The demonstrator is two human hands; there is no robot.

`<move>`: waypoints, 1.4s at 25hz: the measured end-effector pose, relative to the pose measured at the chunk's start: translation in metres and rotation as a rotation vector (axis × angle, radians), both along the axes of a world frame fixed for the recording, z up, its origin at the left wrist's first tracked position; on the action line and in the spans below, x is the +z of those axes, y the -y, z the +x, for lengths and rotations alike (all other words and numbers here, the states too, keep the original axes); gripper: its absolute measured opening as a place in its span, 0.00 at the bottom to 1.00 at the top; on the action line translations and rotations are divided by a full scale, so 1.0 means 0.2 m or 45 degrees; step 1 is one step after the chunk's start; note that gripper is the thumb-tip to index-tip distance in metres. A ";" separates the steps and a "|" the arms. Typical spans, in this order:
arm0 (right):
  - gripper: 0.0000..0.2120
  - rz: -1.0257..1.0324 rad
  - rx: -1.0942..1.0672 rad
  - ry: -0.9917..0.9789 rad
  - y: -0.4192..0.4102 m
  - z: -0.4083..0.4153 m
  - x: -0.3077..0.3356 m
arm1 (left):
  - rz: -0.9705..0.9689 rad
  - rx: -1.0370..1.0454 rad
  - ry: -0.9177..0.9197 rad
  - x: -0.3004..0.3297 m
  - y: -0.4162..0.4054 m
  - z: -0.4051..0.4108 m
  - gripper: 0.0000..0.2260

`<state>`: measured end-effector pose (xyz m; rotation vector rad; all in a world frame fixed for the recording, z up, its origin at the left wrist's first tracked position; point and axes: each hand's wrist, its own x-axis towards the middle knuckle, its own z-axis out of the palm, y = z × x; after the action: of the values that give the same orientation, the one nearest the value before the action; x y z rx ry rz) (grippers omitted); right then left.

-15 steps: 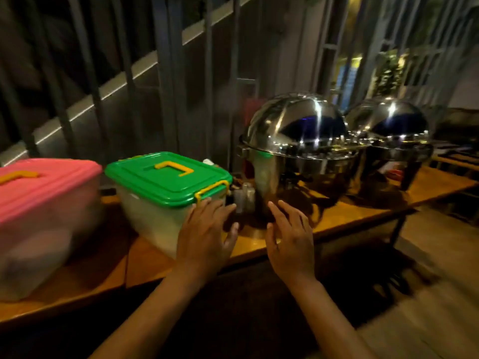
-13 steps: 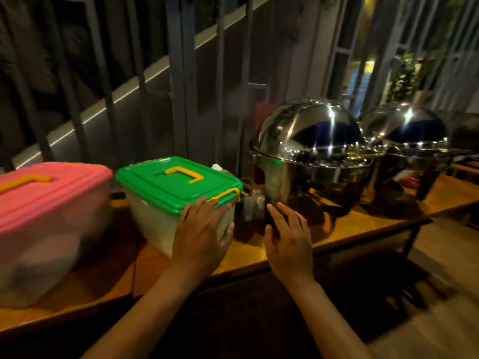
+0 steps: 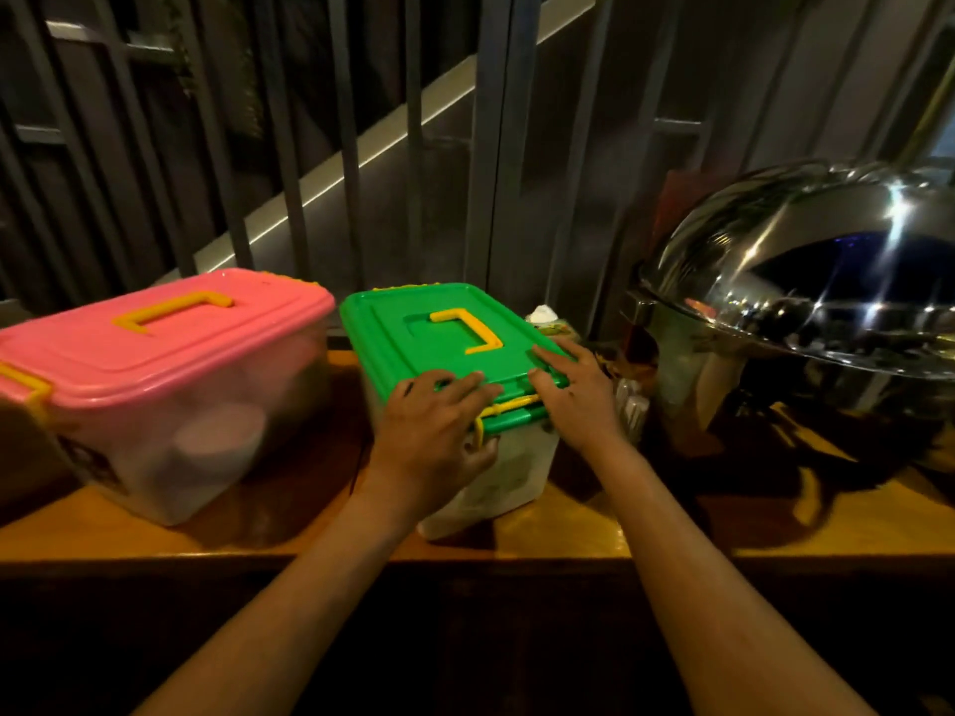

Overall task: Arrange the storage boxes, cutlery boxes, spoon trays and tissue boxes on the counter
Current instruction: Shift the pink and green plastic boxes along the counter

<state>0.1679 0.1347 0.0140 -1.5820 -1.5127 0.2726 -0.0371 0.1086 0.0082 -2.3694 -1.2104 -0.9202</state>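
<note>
Two hands are on the green-lidded storage box (image 3: 449,385) at the middle of the wooden counter (image 3: 568,524). Left hand (image 3: 434,431) lies over the near corner of the lid, fingers spread flat on top, thumb down against the clear wall by the yellow latch (image 3: 509,408). Right hand (image 3: 576,392) is open, palm down on the lid's right edge, fingers pointing toward the yellow handle (image 3: 467,330). Neither hand is curled into a fist; both press rather than clasp.

Room check: the box sits near the counter's front edge, with a strip of bare wood in front of it. On its left a narrow gap, then the pink-lidded storage box (image 3: 165,385), larger, also near the front. On its right, a domed steel chafing dish (image 3: 806,312) stands close, with small items I can't make out wedged in the dark gap between. Behind the green box, a small package with a white top (image 3: 548,320) peeks up against the metal railing (image 3: 351,147), which closes off the back.
</note>
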 end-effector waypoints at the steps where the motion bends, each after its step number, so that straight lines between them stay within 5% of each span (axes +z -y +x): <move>1: 0.17 0.044 -0.009 -0.051 0.03 -0.04 -0.02 | -0.008 -0.015 0.000 0.00 -0.01 -0.05 0.25; 6: 0.30 0.235 0.034 0.100 0.21 -0.19 -0.11 | -0.137 0.179 0.279 -0.05 0.01 -0.22 0.29; 11: 0.36 0.310 0.070 0.165 0.30 -0.21 -0.14 | -0.319 0.098 0.568 -0.07 0.03 -0.26 0.31; 32: 0.38 0.130 -0.017 0.167 0.36 -0.33 -0.11 | -0.411 0.007 0.334 -0.06 0.05 -0.42 0.31; 35: 0.35 0.203 -0.202 0.163 0.39 -0.41 -0.05 | -0.343 -0.049 0.380 0.01 0.16 -0.55 0.26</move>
<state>0.0864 0.0564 0.0037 -1.6051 -1.4565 -0.0389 -0.1470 0.0774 0.0111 -2.5331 -1.4871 -1.2269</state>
